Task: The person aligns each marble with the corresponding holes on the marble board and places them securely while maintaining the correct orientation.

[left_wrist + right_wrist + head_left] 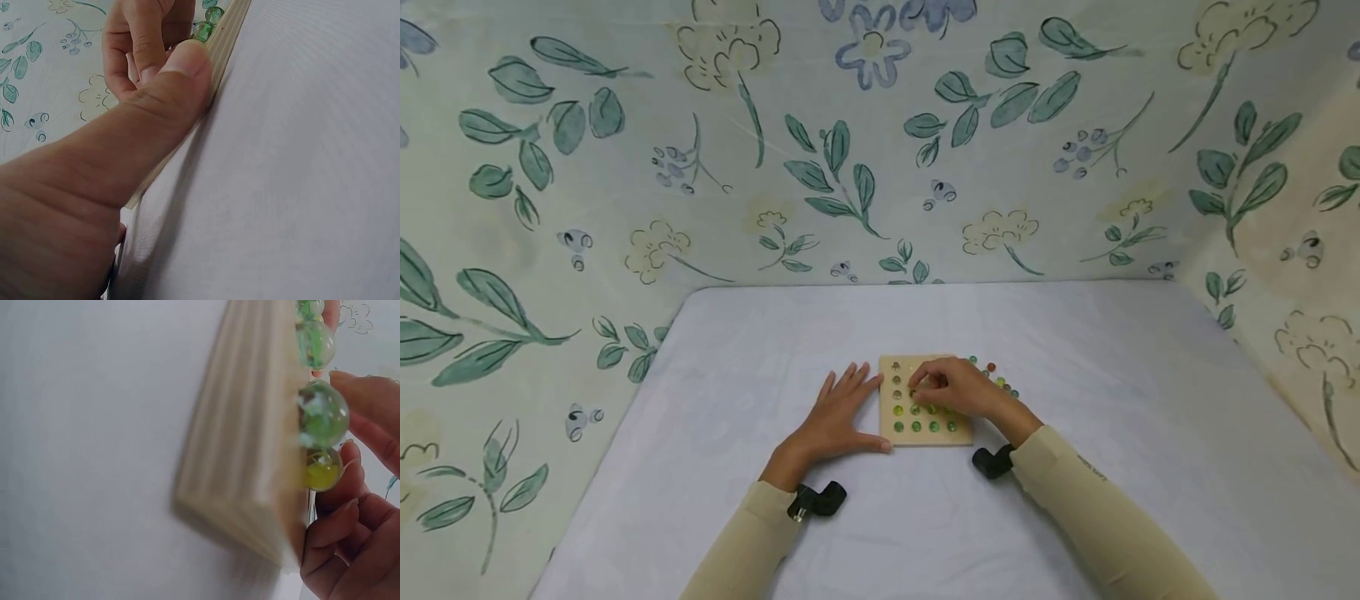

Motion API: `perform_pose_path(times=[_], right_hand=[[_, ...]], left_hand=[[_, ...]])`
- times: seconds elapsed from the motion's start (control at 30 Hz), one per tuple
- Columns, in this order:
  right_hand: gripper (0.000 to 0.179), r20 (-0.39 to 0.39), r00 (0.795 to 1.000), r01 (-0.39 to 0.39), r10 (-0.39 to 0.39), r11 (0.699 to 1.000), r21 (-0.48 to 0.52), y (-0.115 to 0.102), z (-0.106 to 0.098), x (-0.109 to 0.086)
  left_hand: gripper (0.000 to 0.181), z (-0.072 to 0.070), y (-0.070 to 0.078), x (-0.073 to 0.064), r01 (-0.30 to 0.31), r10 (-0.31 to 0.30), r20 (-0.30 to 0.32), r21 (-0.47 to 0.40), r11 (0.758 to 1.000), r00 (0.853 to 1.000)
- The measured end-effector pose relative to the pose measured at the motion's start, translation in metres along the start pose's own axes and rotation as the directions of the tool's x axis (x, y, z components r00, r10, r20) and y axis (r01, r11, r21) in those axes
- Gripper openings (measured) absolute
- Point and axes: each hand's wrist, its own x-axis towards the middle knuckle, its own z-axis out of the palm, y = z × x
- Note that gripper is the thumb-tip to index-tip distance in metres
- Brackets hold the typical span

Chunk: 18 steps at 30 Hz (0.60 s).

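A square wooden board (926,442) lies on the white cloth, with glass marbles set in rows on it. Green marbles (917,426) fill its near row, yellow-green ones (898,410) the row behind, and clearer ones (897,380) run up the left column. My left hand (838,417) is spread at the board's left side, its thumb (181,69) against the near edge. Over the board's middle, my right hand (957,387) pinches a marble (913,393) between thumb and fingertips, low over the third row. The fingers mostly hide that marble.
Several loose marbles (1002,382) lie on the cloth just beyond the board's right side, partly behind the right hand. A black wrist camera (992,462) sits at each cuff. Floral fabric (850,167) hangs behind the table (760,333) and along both sides.
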Motion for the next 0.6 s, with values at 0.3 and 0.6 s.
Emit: perform_pose_path(times=[0.3, 0.6], right_hand=[[0.016, -0.019, 1.000, 0.000, 0.000, 1.000, 0.019, 0.0016, -0.0025, 0.0005], [0.020, -0.035, 0.999, 0.004, -0.003, 0.999, 0.039, 0.0015, -0.0061, -0.0012]], left_hand=[[0.112, 0.0018, -0.0022, 0.0031, 0.001, -0.001, 0.004, 0.009, 1.000, 1.000], [0.113, 0.0026, -0.0021, 0.0017, -0.006, 0.006, -0.005, 0.012, 1.000, 1.000]])
